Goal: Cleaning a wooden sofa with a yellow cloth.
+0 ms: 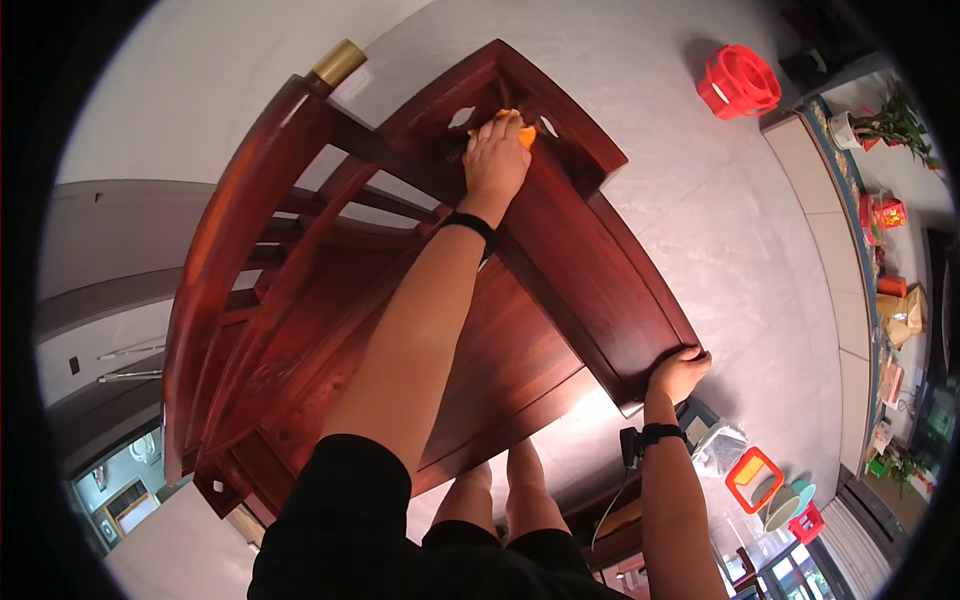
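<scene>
A dark red polished wooden bench (465, 345) with a slatted back (300, 225) fills the middle of the view. My left hand (497, 154) reaches to the far end of its wide armrest (592, 277) and presses an orange cloth (527, 137) onto the wood, between two small cut-out openings. Fingers curl over the cloth, which is partly hidden beneath them. At the near right corner of the armrest, my right hand (679, 371) grips the wooden edge. Both wrists wear black bands.
Red plastic buckets (739, 82) stand on the floor at the upper right. A long low cabinet (821, 225) with potted plants and packages runs along the right. A bin with a clear plastic bag (720, 450) and several coloured plastic stools or tubs lie at the lower right.
</scene>
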Motion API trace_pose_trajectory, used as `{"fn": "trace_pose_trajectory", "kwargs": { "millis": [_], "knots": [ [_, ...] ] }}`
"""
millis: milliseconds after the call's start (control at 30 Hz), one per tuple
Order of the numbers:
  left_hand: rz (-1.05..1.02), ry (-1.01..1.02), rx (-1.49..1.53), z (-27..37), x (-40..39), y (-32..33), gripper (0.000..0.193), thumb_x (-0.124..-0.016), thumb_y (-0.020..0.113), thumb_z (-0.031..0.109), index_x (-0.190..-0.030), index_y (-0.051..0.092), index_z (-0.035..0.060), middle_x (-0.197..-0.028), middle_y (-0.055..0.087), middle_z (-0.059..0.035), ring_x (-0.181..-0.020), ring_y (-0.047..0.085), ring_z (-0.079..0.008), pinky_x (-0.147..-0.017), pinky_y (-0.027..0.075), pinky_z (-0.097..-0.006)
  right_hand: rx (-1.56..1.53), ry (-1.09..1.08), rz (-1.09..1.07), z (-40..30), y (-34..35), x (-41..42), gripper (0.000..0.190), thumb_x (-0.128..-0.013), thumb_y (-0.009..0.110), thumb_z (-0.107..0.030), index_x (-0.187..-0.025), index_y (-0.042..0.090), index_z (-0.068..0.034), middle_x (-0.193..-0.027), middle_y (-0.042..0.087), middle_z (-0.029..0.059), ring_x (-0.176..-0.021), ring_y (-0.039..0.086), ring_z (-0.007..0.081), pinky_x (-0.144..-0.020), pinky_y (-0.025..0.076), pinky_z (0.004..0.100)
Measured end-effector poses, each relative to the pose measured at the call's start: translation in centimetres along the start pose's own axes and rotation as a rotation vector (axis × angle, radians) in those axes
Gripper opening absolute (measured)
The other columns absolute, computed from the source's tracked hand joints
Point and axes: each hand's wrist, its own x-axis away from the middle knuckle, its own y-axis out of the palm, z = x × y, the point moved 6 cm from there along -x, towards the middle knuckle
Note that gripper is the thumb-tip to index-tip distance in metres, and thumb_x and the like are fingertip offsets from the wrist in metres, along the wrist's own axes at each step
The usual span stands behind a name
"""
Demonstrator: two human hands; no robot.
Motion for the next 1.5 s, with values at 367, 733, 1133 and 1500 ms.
{"fn": "trace_pose_trajectory", "kwargs": {
  "millis": [367,733,1133,1500],
  "knots": [
    [-0.021,-0.181,0.031,13.1,7.7,-2.0,0.041,-0.090,0.063,0.021,-0.125,0.059,-0.0011,-0.131,0.057,-0.0171,-0.127,0.052,-0.0350,-0.109,0.042,-0.0470,0.024,0.010,0.012,-0.4,-0.3,-0.1,0.050,-0.105,0.043,-0.040,-0.137,0.048,-0.002,-0.132,0.059,0.0248,-0.116,0.059,0.0439,-0.093,0.051,0.0526],
    [-0.238,0.137,0.033,16.1,9.0,-0.9,0.038,-0.091,0.061,0.016,-0.126,0.062,0.0017,-0.133,0.059,-0.0079,-0.130,0.052,-0.0252,-0.110,0.042,-0.0394,0.027,0.016,-0.005,-0.4,0.2,0.5,0.048,-0.105,0.043,-0.038,-0.137,0.047,-0.002,-0.128,0.060,0.0245,-0.114,0.060,0.0440,-0.094,0.051,0.0520],
    [-0.284,0.072,0.663,28.2,15.0,-3.0,0.017,-0.086,0.060,0.011,-0.100,0.065,0.0030,-0.099,0.065,-0.0144,-0.100,0.065,-0.0320,-0.085,0.052,-0.0436,-0.022,-0.015,-0.020,0.9,1.4,-0.1,0.051,-0.103,0.046,-0.038,-0.137,0.047,0.001,-0.131,0.058,0.0286,-0.114,0.059,0.0468,-0.096,0.050,0.0530],
    [-0.064,0.226,0.130,15.3,10.9,-2.9,0.042,-0.083,0.059,0.008,-0.125,0.062,0.0009,-0.132,0.061,-0.0177,-0.126,0.056,-0.0342,-0.108,0.045,-0.0443,-1.024,0.544,-0.204,14.6,-1.8,3.1,0.057,-0.105,0.043,-0.044,-0.150,0.043,-0.009,-0.139,0.058,0.0141,-0.113,0.064,0.0256,-0.100,0.043,0.0374]
  ]
}}
